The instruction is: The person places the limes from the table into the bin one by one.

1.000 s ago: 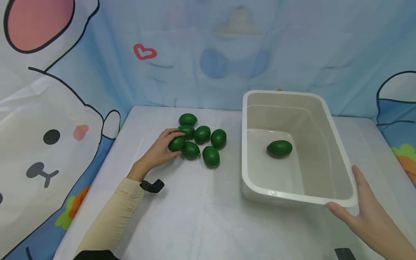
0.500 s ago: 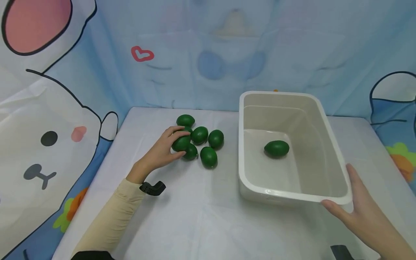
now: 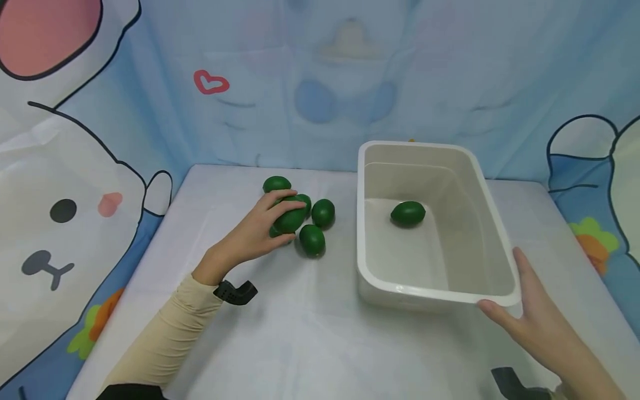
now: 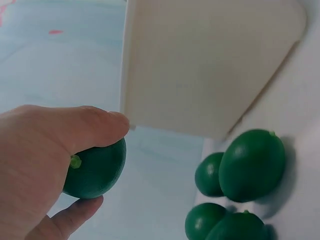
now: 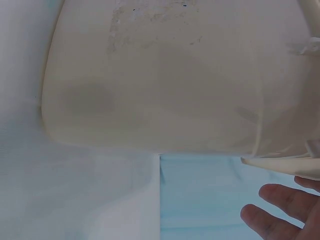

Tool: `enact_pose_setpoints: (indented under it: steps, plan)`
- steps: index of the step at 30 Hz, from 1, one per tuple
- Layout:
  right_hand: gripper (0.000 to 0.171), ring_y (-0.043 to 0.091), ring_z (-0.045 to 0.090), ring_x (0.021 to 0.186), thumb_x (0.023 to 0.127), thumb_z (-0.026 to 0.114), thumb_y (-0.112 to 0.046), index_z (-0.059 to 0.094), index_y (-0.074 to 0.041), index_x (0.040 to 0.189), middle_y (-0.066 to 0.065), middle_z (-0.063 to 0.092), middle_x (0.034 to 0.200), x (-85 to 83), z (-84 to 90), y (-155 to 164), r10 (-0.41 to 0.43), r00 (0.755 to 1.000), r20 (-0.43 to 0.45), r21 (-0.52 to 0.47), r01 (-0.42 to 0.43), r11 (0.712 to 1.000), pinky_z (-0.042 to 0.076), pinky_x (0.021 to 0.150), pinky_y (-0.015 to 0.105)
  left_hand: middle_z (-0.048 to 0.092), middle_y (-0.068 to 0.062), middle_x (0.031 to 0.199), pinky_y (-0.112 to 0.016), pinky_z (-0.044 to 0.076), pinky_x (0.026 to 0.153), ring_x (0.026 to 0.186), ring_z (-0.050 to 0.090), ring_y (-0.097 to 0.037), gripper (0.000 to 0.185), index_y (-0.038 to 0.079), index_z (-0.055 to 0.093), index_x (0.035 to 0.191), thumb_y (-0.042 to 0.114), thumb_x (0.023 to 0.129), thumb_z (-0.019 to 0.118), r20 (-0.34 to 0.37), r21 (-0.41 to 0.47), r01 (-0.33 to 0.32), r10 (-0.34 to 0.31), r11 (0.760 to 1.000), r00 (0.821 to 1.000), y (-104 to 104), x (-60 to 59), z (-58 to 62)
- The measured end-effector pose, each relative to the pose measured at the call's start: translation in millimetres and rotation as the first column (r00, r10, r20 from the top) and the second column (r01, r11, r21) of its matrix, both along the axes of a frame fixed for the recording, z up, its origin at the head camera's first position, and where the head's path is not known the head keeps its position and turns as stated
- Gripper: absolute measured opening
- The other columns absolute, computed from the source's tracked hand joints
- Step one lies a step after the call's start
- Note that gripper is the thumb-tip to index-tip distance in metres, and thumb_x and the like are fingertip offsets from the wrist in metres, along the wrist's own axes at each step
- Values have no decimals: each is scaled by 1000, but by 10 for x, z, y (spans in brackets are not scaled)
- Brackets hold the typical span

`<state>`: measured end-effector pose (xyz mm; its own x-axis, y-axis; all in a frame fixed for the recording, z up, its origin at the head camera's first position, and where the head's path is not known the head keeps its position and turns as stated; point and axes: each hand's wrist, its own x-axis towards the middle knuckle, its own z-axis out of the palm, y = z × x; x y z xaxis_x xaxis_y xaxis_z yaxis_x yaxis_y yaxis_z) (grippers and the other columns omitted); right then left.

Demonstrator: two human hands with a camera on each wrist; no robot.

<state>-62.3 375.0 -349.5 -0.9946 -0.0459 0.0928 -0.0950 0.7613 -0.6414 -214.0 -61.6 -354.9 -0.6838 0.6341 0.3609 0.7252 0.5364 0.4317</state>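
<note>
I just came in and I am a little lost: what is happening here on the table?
A person's left hand grips one green fruit, lifted from a small pile of green fruits on the white table. The right hand rests with straight fingers against the near corner of a white tub. One green fruit in the tub already lies on its floor.

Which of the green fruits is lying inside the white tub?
The single green fruit on the floor of the white tub. The others lie grouped on the table left of it, one of them held by the left hand.
</note>
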Motion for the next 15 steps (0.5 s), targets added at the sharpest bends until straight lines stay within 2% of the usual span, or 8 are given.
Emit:
enact_pose_setpoints:
  steps: [13,15]
  plan:
    - [108,40,41,110,80,77,-21,-2,-31,152,21,31,144,18,28,-11,12,1000,-28,-4,-12,1000,38,77,74,36,-8,147,-37,46,99,135,35,-24,60,18,49,135,17,82,75,-66,-22,104,-105,994,992,255,138,123]
    - [108,40,41,110,80,77,-22,-2,-31,152,21,31,144,23,30,-11,13,1000,-28,-2,-13,1000,38,78,74,37,-8,146,-38,43,103,135,36,-24,59,18,50,135,17,81,76,-78,-16,118,-119,993,990,287,159,150]
